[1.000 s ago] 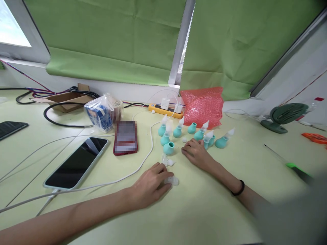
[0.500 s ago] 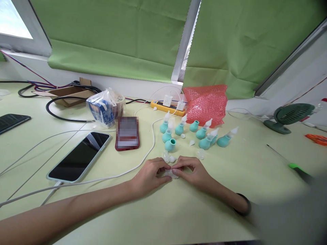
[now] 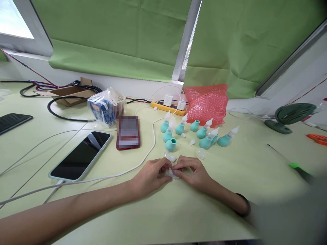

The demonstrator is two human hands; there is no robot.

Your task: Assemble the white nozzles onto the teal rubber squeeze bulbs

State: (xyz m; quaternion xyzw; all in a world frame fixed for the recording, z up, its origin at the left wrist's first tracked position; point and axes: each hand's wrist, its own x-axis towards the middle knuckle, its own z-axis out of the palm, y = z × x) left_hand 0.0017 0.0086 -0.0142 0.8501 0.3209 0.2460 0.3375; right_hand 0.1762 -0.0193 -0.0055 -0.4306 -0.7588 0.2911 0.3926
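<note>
My left hand (image 3: 150, 176) and my right hand (image 3: 192, 172) meet at the middle of the pale green table (image 3: 178, 211), both pinching one small clear plastic piece (image 3: 170, 174) between their fingertips. Just beyond them lie loose clear plastic pieces (image 3: 170, 157) and another clear piece (image 3: 201, 153). Farther back stand several teal rubber bulbs (image 3: 204, 132), most with white nozzles, and one open teal bulb (image 3: 170, 144) without a nozzle.
A phone (image 3: 81, 154) on a white cable lies at the left, a red phone (image 3: 128, 132) beside it. A bagged blue carton (image 3: 104, 108), a yellow power strip (image 3: 168, 104), pink bubble wrap (image 3: 206, 102), a green fan (image 3: 291, 117) and a green-handled tool (image 3: 293, 165) are around.
My right hand came back from the teal bulbs to my left hand and both now hold the clear piece together. In the last half second little has moved.
</note>
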